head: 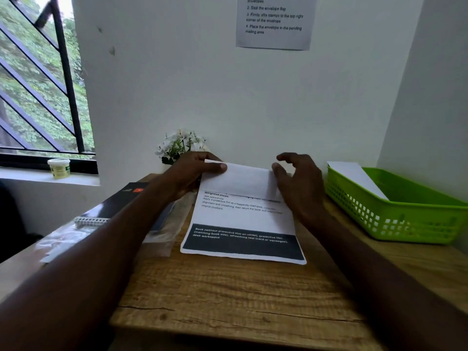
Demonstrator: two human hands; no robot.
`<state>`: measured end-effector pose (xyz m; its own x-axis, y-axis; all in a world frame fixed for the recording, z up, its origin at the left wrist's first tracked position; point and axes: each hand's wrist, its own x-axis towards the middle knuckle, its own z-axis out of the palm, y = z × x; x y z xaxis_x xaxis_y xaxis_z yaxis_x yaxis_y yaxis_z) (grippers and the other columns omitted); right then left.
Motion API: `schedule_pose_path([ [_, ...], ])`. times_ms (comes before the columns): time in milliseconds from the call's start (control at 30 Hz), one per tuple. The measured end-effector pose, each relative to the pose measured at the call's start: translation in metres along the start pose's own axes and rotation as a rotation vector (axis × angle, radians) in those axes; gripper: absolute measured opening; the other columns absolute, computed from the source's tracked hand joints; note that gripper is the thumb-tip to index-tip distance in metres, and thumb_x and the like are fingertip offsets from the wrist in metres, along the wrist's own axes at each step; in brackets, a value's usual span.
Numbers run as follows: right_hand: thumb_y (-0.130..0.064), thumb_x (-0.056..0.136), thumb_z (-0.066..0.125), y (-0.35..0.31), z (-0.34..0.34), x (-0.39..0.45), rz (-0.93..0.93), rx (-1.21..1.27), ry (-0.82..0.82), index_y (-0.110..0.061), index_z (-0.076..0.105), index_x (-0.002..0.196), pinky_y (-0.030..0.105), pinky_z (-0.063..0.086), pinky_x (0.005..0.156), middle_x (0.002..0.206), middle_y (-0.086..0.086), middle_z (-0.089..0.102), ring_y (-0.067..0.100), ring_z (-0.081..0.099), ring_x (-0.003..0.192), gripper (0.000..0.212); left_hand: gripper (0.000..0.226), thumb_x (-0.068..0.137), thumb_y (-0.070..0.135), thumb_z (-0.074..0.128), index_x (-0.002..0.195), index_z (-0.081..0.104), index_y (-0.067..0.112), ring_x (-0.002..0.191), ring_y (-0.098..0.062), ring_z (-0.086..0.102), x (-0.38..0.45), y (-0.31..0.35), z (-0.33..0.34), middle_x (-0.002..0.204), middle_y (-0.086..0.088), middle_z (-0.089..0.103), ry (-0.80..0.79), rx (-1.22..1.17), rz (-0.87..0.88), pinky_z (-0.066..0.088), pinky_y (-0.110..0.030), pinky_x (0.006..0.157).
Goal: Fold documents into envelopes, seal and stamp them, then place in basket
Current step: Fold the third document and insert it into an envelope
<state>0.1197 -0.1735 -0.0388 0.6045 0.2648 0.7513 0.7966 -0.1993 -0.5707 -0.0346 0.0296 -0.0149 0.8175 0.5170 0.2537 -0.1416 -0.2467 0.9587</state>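
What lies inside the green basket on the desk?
One white envelope leans against the back wall of the green basket. The near wall covers most of the floor, so anything lying there stays hidden.

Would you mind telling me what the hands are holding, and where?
The left hand pinches the far left corner of the white printed paper sheet, folding it forward. The right hand touches its far right edge.

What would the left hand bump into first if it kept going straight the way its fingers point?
The left hand points rightward along the folded-over sheet of paper that it pinches. Going on, it would probably meet the right hand at the paper's other edge, though depth is hard to judge.
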Motion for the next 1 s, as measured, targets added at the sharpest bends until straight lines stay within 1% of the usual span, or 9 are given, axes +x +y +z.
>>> schedule_pose_path([
  [67, -0.045, 0.093, 0.063, -0.009, 0.001, -0.003, -0.182, -0.127, -0.010, -0.030, 0.073, 0.113, 0.045, 0.047, 0.096, 0.119, -0.006, 0.068, 0.017, 0.064, 0.110, 0.027, 0.010, 0.082, 0.015, 0.084, 0.084, 0.074, 0.018, 0.077, -0.024, 0.067, -0.004, 0.005, 0.003, 0.087, -0.012, 0.072, -0.043, 0.055, 0.053, 0.051, -0.032, 0.071],
  [167, -0.056, 0.094, 0.059, -0.016, 0.003, -0.006, -0.324, -0.125, -0.094, -0.034, 0.075, 0.108, 0.052, 0.046, 0.099, 0.115, -0.013, 0.072, 0.010, 0.067, 0.109, 0.031, 0.010, 0.084, 0.013, 0.082, 0.087, 0.072, 0.014, 0.076, -0.019, 0.069, -0.011, 0.013, 0.013, 0.085, -0.010, 0.073, -0.125, 0.145, 0.151, 0.053, -0.025, 0.062],
  [300, -0.055, 0.089, 0.069, -0.025, 0.003, -0.012, -0.386, 0.037, -0.174, -0.029, 0.081, 0.094, 0.046, 0.052, 0.087, 0.093, -0.014, 0.078, 0.005, 0.072, 0.088, 0.029, 0.014, 0.083, 0.012, 0.084, 0.092, 0.075, 0.008, 0.087, -0.027, 0.071, -0.014, 0.016, 0.022, 0.100, -0.026, 0.073, -0.179, 0.213, 0.225, 0.056, -0.037, 0.078],
  [400, -0.037, 0.087, 0.076, -0.028, 0.001, -0.012, -0.321, 0.078, -0.213, -0.025, 0.083, 0.090, 0.040, 0.054, 0.083, 0.086, -0.011, 0.079, 0.005, 0.071, 0.082, 0.014, 0.014, 0.085, 0.011, 0.081, 0.094, 0.075, 0.004, 0.090, -0.029, 0.072, -0.014, 0.016, 0.021, 0.104, -0.026, 0.073, -0.186, 0.205, 0.210, 0.057, -0.043, 0.086],
  [500, -0.032, 0.086, 0.076, -0.029, -0.001, -0.011, -0.288, 0.060, -0.206, -0.027, 0.083, 0.088, 0.040, 0.053, 0.084, 0.084, -0.012, 0.079, 0.007, 0.071, 0.082, 0.008, 0.005, 0.085, 0.016, 0.079, 0.089, 0.078, 0.013, 0.096, -0.026, 0.072, -0.013, 0.016, 0.017, 0.104, -0.016, 0.076, -0.187, 0.192, 0.201, 0.057, -0.044, 0.091],
  [600, -0.035, 0.087, 0.075, -0.030, -0.005, -0.009, -0.238, -0.025, -0.153, -0.028, 0.083, 0.089, 0.043, 0.052, 0.087, 0.086, -0.010, 0.079, 0.013, 0.072, 0.086, 0.011, 0.010, 0.088, 0.013, 0.076, 0.081, 0.077, 0.019, 0.089, -0.015, 0.069, -0.011, 0.017, 0.008, 0.095, -0.004, 0.075, -0.131, 0.143, 0.196, 0.057, -0.033, 0.081],
  [767, -0.041, 0.087, 0.069, -0.015, -0.013, -0.001, -0.064, -0.132, -0.086, -0.032, 0.082, 0.093, 0.045, 0.052, 0.091, 0.092, -0.012, 0.079, 0.016, 0.071, 0.093, 0.017, 0.009, 0.090, 0.003, 0.071, 0.083, 0.069, 0.008, 0.064, -0.006, 0.062, -0.011, 0.013, -0.006, 0.070, 0.004, 0.067, -0.011, 0.053, 0.204, 0.046, -0.018, 0.054],
  [867, -0.037, 0.087, 0.071, -0.006, -0.012, 0.004, 0.090, -0.044, -0.037, -0.028, 0.082, 0.093, 0.039, 0.057, 0.082, 0.090, -0.008, 0.079, 0.020, 0.073, 0.086, 0.016, 0.012, 0.079, 0.012, 0.080, 0.072, 0.073, 0.019, 0.071, -0.016, 0.056, -0.008, 0.009, -0.015, 0.075, 0.000, 0.065, 0.025, 0.002, 0.183, 0.035, -0.027, 0.061],
  [1000, -0.027, 0.091, 0.070, 0.004, -0.010, 0.010, 0.327, 0.143, 0.086, -0.020, 0.081, 0.087, 0.032, 0.057, 0.078, 0.085, 0.000, 0.078, 0.022, 0.074, 0.084, 0.013, 0.013, 0.075, 0.013, 0.077, 0.065, 0.072, 0.021, 0.072, -0.015, 0.063, -0.007, 0.009, -0.015, 0.078, 0.001, 0.068, 0.022, -0.107, 0.142, 0.046, -0.028, 0.068],
])
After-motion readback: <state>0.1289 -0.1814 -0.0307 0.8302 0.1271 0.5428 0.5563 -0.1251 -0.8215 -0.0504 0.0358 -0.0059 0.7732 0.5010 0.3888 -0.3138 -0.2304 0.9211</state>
